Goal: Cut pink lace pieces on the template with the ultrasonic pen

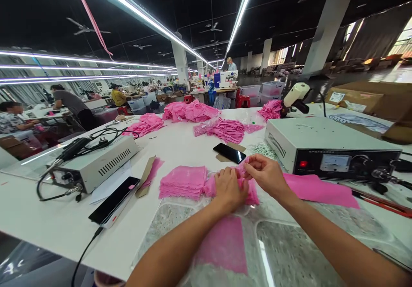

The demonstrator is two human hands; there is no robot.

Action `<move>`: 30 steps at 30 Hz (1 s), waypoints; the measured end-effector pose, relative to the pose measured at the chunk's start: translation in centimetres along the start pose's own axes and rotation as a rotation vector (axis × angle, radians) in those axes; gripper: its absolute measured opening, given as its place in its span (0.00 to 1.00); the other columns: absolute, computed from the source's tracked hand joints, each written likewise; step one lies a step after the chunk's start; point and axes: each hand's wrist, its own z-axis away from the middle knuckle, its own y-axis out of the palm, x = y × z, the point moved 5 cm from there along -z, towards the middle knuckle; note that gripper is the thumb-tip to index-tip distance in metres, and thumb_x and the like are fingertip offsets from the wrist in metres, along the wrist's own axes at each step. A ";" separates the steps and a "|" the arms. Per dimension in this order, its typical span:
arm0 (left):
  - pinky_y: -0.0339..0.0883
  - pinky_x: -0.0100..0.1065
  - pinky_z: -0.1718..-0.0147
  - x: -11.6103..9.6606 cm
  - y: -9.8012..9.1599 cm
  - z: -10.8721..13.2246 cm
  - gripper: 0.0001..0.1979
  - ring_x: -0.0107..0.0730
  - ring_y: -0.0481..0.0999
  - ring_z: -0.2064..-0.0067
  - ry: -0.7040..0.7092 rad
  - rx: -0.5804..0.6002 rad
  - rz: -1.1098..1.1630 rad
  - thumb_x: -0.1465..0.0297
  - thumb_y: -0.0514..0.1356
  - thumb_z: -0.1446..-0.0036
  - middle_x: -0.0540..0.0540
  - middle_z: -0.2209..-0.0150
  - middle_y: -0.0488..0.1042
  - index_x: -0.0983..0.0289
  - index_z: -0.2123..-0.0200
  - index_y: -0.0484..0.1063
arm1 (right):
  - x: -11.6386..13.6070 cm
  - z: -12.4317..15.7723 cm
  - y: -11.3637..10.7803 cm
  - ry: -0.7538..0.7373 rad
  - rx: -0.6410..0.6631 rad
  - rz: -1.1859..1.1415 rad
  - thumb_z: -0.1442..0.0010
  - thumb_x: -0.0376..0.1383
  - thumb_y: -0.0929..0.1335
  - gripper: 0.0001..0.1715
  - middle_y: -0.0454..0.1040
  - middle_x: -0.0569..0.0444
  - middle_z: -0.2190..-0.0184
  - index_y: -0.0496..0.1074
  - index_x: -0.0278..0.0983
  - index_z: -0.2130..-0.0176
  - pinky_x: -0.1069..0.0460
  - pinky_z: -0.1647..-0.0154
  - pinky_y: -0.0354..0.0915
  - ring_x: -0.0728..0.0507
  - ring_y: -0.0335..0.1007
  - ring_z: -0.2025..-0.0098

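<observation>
A bunched piece of pink fabric (252,194) lies in front of me, under and between both hands. My left hand (230,188) is on it with its fingers curled into the cloth; its thumb is partly hidden. Just to the right, my right hand (265,174) pinches the upper edge of the same fabric between thumb and fingers. Beside my left hand sits a neat stack of folded pink pieces (183,181). A flat pink piece (223,244) shows below my left wrist, and a longer pink strip (322,190) extends beyond my right wrist.
A control box with a meter (331,145) stands right, another box (96,164) left. Phones (229,153) lie on the white table (151,218), one wired to a cable. Pink heaps (193,111) are at the back, near a pale handheld tool (296,96). People work farther off.
</observation>
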 end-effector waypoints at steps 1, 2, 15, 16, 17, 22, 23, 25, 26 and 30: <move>0.67 0.47 0.53 -0.4 0.2 -0.5 0.14 0.41 0.73 0.54 0.009 0.001 -0.005 0.60 0.58 0.36 0.58 0.57 0.73 0.66 0.58 0.71 | 0.1 0.1 -1.2 0.003 -0.047 0.012 0.52 0.51 0.71 0.20 0.74 0.56 0.82 0.66 0.38 0.70 0.50 0.75 0.73 0.44 0.74 0.78; 0.68 0.46 0.53 -0.8 0.4 -0.9 0.13 0.39 0.73 0.54 0.032 0.002 -0.008 0.62 0.58 0.36 0.57 0.56 0.73 0.66 0.57 0.71 | 0.2 0.4 -2.5 0.009 -0.099 0.029 0.52 0.50 0.70 0.19 0.74 0.56 0.81 0.66 0.39 0.68 0.50 0.75 0.73 0.44 0.74 0.78; 0.57 0.50 0.39 -4.7 0.0 11.2 0.13 0.39 0.74 0.51 0.958 0.158 0.087 0.79 0.53 0.40 0.58 0.55 0.76 0.65 0.53 0.69 | -4.8 15.9 -15.6 0.227 -0.073 0.763 0.49 0.40 0.61 0.19 0.68 0.62 0.85 0.68 0.42 0.57 0.50 0.79 0.58 0.44 0.66 0.83; 0.56 0.50 0.39 -4.8 -0.1 11.7 0.13 0.39 0.74 0.51 0.985 0.161 0.084 0.80 0.53 0.40 0.58 0.55 0.76 0.66 0.53 0.69 | -5.3 16.6 -15.8 0.236 -0.026 0.833 0.48 0.39 0.61 0.17 0.69 0.61 0.85 0.68 0.43 0.58 0.50 0.78 0.58 0.43 0.67 0.82; 0.56 0.50 0.38 -4.8 -0.2 12.0 0.14 0.39 0.74 0.51 0.999 0.162 0.083 0.80 0.52 0.40 0.58 0.55 0.76 0.66 0.53 0.68 | -5.6 17.2 -16.0 0.244 0.015 0.892 0.48 0.38 0.61 0.15 0.69 0.60 0.85 0.69 0.43 0.59 0.49 0.77 0.58 0.42 0.68 0.81; 0.56 0.52 0.38 -5.5 -1.0 11.6 0.16 0.41 0.71 0.44 1.022 0.161 0.122 0.76 0.52 0.38 0.61 0.48 0.74 0.64 0.48 0.67 | -5.1 18.3 -16.4 0.264 0.168 1.040 0.48 0.36 0.63 0.04 0.73 0.56 0.82 0.68 0.44 0.70 0.49 0.77 0.56 0.40 0.70 0.80; 0.56 0.53 0.38 -5.7 -1.0 11.5 0.16 0.43 0.70 0.42 1.031 0.170 0.127 0.74 0.52 0.37 0.61 0.46 0.73 0.64 0.46 0.66 | -4.8 18.4 -16.5 0.267 0.197 1.052 0.48 0.36 0.64 0.03 0.73 0.55 0.82 0.67 0.44 0.72 0.49 0.78 0.54 0.41 0.69 0.81; 0.54 0.54 0.38 -6.0 -0.8 11.2 0.16 0.44 0.68 0.40 1.024 0.205 0.134 0.70 0.52 0.35 0.59 0.44 0.72 0.61 0.45 0.66 | -4.3 18.4 -16.7 0.274 0.239 1.075 0.47 0.35 0.64 0.07 0.71 0.55 0.83 0.66 0.43 0.76 0.50 0.79 0.52 0.42 0.67 0.82; 0.53 0.54 0.37 -6.0 -0.8 10.9 0.14 0.43 0.69 0.41 1.003 0.221 0.143 0.68 0.52 0.34 0.58 0.44 0.72 0.60 0.46 0.67 | -4.0 18.4 -16.9 0.277 0.242 1.084 0.47 0.35 0.64 0.08 0.71 0.55 0.84 0.65 0.43 0.77 0.50 0.79 0.51 0.42 0.66 0.82; 0.51 0.53 0.37 -6.2 -1.1 10.2 0.13 0.41 0.70 0.42 0.934 0.271 0.224 0.67 0.53 0.34 0.58 0.46 0.73 0.59 0.47 0.67 | -3.6 18.5 -17.7 0.277 0.200 1.011 0.45 0.38 0.64 0.06 0.70 0.56 0.83 0.68 0.44 0.72 0.50 0.79 0.54 0.42 0.66 0.82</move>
